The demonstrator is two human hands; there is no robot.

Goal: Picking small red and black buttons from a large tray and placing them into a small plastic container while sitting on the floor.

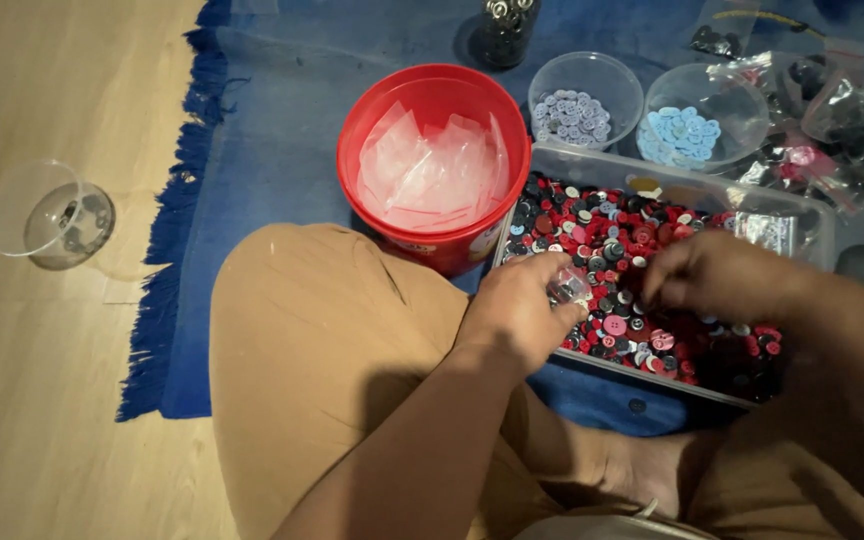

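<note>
- The left hand [520, 308] hovers over the near left part of a clear plastic tray [812, 225], fingers curled around a small clear bag [570, 288] – pinched at its top edge.
- The right hand [714, 274] reaches into the same tray, fingers bent down among the buttons [612, 235]; whether it grips one I cannot tell.
- The buttons are mostly red, black and grey, and fill the tray, which sits on a blue rug [272, 140] just beyond the person's knees.
- A red bucket [434, 158] stands touching the tray's left side – it holds a stack of clear bags.
- Far of the tray stand two clear cups: one with pale grey buttons [572, 115], one with light blue buttons [679, 133].
- Well apart to the left, an empty clear cup [47, 215] lies tipped on the wooden floor.
</note>
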